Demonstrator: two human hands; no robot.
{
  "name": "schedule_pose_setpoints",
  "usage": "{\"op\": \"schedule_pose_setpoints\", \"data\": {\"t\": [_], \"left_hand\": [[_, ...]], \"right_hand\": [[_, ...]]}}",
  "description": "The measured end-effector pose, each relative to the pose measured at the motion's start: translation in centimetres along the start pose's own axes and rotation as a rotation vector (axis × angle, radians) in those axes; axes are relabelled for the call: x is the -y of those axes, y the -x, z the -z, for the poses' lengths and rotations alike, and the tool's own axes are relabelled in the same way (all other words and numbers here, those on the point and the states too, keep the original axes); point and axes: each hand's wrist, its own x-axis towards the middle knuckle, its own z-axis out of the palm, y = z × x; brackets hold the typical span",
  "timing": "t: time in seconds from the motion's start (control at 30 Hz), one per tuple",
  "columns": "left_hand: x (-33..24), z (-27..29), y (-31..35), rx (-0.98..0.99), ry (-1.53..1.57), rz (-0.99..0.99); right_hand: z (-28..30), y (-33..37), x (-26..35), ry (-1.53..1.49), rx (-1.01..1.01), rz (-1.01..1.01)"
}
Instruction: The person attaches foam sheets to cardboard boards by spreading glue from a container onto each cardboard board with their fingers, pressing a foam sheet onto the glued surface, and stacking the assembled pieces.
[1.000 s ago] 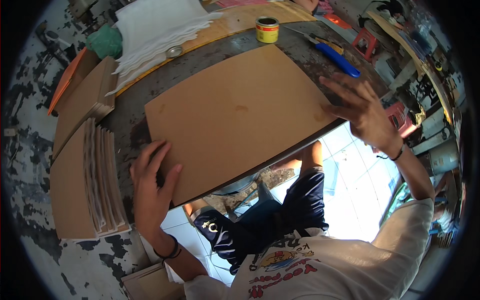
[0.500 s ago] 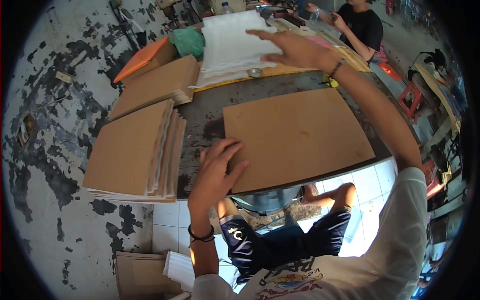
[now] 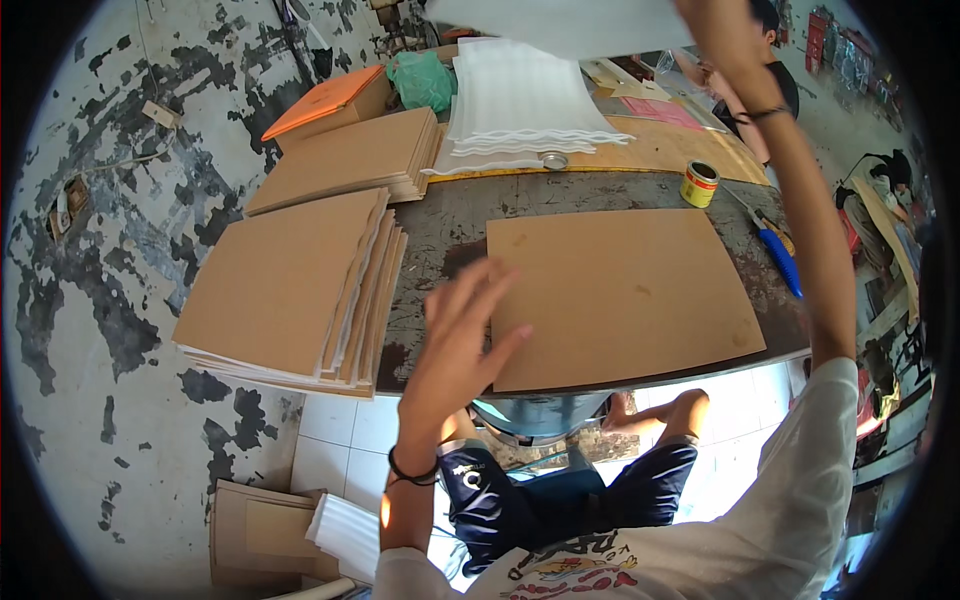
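A flat brown cardboard sheet [image 3: 620,300] lies on the dark worn table in front of me. My left hand [image 3: 455,335] is open at its left edge, fingers spread and slightly blurred, with nothing in it. Up at the far edge of the view, my right hand [image 3: 715,35] holds a white foam sheet [image 3: 575,28] raised in the air; its fingertips are cut off by the picture's rim. Below that sheet rests a pile of white wavy foam sheets [image 3: 520,95].
Cardboard stacks [image 3: 280,285] line the table's left side, with an orange-topped box [image 3: 325,105] and green plastic bag [image 3: 422,80] behind. A yellow can [image 3: 699,184], a blue-handled tool [image 3: 780,260] and a small round lid [image 3: 554,160] sit right and far. Another person [image 3: 785,95] is beyond.
My right hand has picked up a foam sheet from the pile and raised it toward the top of the view. My left hand stays by the cardboard's left edge. The can and blue-handled tool have come into sight.
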Motion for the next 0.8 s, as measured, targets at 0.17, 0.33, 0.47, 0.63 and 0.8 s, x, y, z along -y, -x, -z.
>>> {"op": "schedule_pose_setpoints", "data": {"t": [0.17,0.33,0.47,0.63,0.8], "left_hand": [[0.7,2.7,-4.1,-0.593,0.471,0.138],[-0.4,5.9,-11.5,-0.559,0.714,0.202],[0.3,3.6,-13.5,-0.221,0.643,0.376],[5.5,-1.4,-12.9,0.395,0.136,0.207],[9.3,-3.2,-11.4,0.478,-0.007,0.141]], "right_hand": [[6.9,1.6,2.6,-0.249,-0.134,-0.349],[12.3,9.1,-2.0,-0.106,0.037,-0.595],[12.4,18.0,-0.2,-0.279,0.237,-0.834],[12.6,24.8,1.3,-0.282,0.264,-0.921],[12.9,27.5,1.9,-0.135,0.4,-0.839]]}}
